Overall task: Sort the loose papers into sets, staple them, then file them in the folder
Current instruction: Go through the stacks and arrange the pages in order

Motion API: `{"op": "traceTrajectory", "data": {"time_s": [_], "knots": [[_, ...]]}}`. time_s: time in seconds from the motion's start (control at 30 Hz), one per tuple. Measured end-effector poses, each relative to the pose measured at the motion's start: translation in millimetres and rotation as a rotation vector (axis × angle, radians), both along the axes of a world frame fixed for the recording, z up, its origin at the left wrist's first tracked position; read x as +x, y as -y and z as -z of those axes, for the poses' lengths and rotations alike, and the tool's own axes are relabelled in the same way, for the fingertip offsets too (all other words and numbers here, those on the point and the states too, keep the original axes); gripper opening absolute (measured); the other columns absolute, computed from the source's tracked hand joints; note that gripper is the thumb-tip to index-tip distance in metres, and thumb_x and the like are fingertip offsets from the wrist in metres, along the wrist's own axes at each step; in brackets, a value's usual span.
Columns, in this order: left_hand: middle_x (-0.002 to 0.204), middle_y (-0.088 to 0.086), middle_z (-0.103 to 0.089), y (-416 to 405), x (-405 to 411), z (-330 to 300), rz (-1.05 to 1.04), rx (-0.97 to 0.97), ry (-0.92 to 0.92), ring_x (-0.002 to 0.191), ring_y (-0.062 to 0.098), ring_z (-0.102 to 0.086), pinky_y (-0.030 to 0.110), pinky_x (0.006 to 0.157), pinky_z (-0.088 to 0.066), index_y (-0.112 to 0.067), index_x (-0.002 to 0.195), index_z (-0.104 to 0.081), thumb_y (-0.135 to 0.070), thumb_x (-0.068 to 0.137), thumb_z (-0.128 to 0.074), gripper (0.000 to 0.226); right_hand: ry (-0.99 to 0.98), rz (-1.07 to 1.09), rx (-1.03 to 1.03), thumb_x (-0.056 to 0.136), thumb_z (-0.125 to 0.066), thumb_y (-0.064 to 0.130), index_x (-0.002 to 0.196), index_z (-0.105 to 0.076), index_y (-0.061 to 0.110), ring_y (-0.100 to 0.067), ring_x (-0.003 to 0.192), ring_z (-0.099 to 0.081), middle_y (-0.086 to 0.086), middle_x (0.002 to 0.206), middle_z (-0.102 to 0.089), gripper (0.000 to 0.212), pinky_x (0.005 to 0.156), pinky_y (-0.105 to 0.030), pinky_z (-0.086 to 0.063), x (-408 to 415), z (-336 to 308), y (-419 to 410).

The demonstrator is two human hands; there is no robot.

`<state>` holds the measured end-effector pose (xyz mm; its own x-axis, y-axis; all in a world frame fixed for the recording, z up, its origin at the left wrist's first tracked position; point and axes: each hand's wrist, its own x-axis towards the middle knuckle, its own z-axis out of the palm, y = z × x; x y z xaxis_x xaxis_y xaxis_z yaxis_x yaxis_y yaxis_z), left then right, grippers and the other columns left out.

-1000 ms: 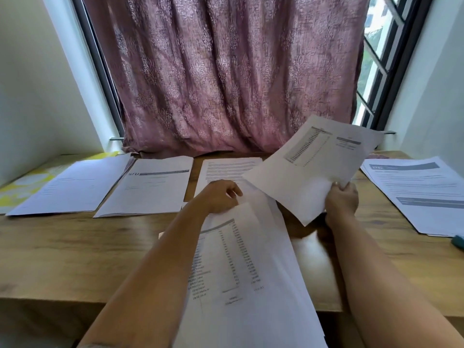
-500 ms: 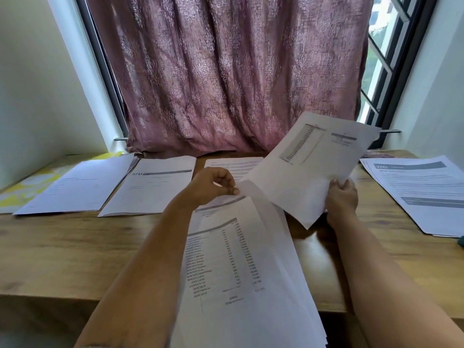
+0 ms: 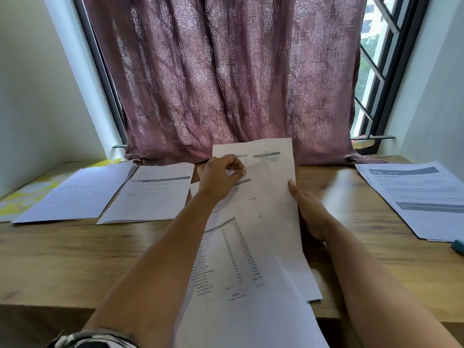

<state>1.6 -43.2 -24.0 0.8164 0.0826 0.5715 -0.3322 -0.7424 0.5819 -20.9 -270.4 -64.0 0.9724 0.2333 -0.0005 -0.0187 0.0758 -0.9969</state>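
Note:
A printed sheet with grey header bars (image 3: 272,177) lies tilted over the central pile of table sheets (image 3: 233,262), which hangs over the desk's near edge. My left hand (image 3: 221,178) is shut on the top edge of these sheets, thumb and fingers pinching. Along the sheet's right edge rests my right hand (image 3: 310,213), fingers straight and touching the paper. Other sets lie flat: one at far left (image 3: 75,194), one beside it (image 3: 153,194), one at far right (image 3: 414,197). A yellow patterned folder (image 3: 20,199) peeks out at the left edge.
The wooden desk (image 3: 62,259) runs under a window with a mauve curtain (image 3: 226,84). A small teal object (image 3: 458,246) sits at the right edge by the right-hand set; what it is cannot be made out. White walls close both sides.
My right hand swung the raised sheet left onto the central pile and let go, now lying flat along its edge. My left hand moved up and pinched the sheets' top.

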Motion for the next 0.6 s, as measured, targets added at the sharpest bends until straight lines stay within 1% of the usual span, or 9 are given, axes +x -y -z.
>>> {"op": "traceTrajectory", "data": {"time_s": [0.07,0.13,0.23,0.27,0.33,0.4,0.43,0.53,0.6], "knots": [[0.08,-0.019,-0.064,9.5,-0.1,-4.7,-0.046,0.011,0.067,0.088,0.003,-0.055,0.033,0.086,-0.025,-0.03,0.081,-0.067,-0.034,0.082,-0.075,0.009,0.044,-0.071,-0.089,0.088,-0.067,0.028,0.109,-0.066,0.016,-0.019,0.09,-0.072,0.0,0.098,-0.075,0.024,0.075,-0.034,-0.059,-4.3,-0.8,1.3],[0.085,-0.019,-0.06,16.6,-3.8,-8.0,-0.092,0.012,0.114,0.099,0.014,-0.055,0.036,0.09,-0.026,-0.029,0.088,-0.068,-0.034,0.084,-0.073,0.008,0.078,-0.081,-0.225,0.085,-0.072,0.015,0.108,-0.065,0.017,-0.021,0.088,-0.073,-0.002,0.099,-0.075,0.024,0.075,-0.039,-0.06,-4.5,2.8,2.6],[0.114,-0.005,-0.058,24.5,-25.1,-7.7,-0.19,0.103,0.095,0.116,0.025,-0.045,0.046,0.098,-0.031,-0.024,0.117,-0.059,-0.044,0.084,-0.07,0.04,0.18,0.082,-0.396,0.09,-0.067,0.017,0.107,-0.067,0.016,-0.024,0.087,-0.071,-0.003,0.1,-0.073,0.018,0.079,-0.042,-0.059,1.9,9.4,1.8],[0.123,-0.001,-0.052,25.5,-37.8,-6.6,-0.195,0.142,0.029,0.12,0.025,-0.04,0.046,0.099,-0.032,-0.024,0.123,-0.053,-0.048,0.083,-0.069,0.05,0.233,0.178,-0.438,0.091,-0.064,0.019,0.111,-0.067,0.014,-0.024,0.089,-0.069,-0.001,0.101,-0.071,0.02,0.08,-0.038,-0.057,5.0,10.0,2.1],[0.129,0.001,-0.043,24.7,-63.5,0.7,-0.113,0.242,-0.222,0.124,0.023,-0.036,0.044,0.101,-0.034,-0.025,0.126,-0.046,-0.055,0.082,-0.067,0.057,0.364,0.36,-0.473,0.094,-0.059,0.018,0.116,-0.064,0.01,-0.027,0.093,-0.065,-0.002,0.101,-0.067,0.024,0.078,-0.033,-0.051,8.3,8.6,1.6],[0.129,0.0,-0.044,19.3,-81.5,10.5,0.014,0.269,-0.52,0.124,0.022,-0.037,0.042,0.103,-0.037,-0.027,0.124,-0.048,-0.058,0.08,-0.068,0.057,0.581,0.499,-0.558,0.097,-0.054,0.014,0.113,-0.061,0.004,-0.034,0.086,-0.064,-0.011,0.095,-0.068,0.021,0.07,-0.029,-0.044,8.0,1.7,-3.2],[0.13,0.0,-0.046,14.4,-86.7,16.0,0.038,0.286,-0.61,0.125,0.023,-0.038,0.043,0.103,-0.038,-0.027,0.123,-0.049,-0.058,0.081,-0.067,0.056,0.701,0.569,-0.593,0.097,-0.051,0.013,0.11,-0.06,0.002,-0.036,0.078,-0.063,-0.015,0.09,-0.068,0.019,0.066,-0.029,-0.041,6.6,-3.6,-6.5],[0.134,-0.002,-0.052,0.3,-95.1,23.5,0.012,0.385,-0.659,0.124,0.023,-0.046,0.043,0.104,-0.04,-0.027,0.123,-0.053,-0.056,0.085,-0.064,0.048,0.944,0.768,-0.592,0.096,-0.047,0.01,0.096,-0.058,-0.001,-0.039,0.063,-0.059,-0.02,0.074,-0.064,0.016,0.055,-0.029,-0.034,0.5,-33.1,-15.1],[0.13,-0.005,-0.057,-7.0,-102.4,20.5,0.057,0.308,-0.683,0.116,0.019,-0.053,0.034,0.096,-0.042,-0.026,0.121,-0.056,-0.051,0.088,-0.063,0.042,1.022,0.884,-0.557,0.097,-0.046,0.01,0.098,-0.06,-0.001,-0.039,0.064,-0.06,-0.02,0.075,-0.064,0.017,0.054,-0.034,-0.038,-2.7,-59.8,-17.9]]}}
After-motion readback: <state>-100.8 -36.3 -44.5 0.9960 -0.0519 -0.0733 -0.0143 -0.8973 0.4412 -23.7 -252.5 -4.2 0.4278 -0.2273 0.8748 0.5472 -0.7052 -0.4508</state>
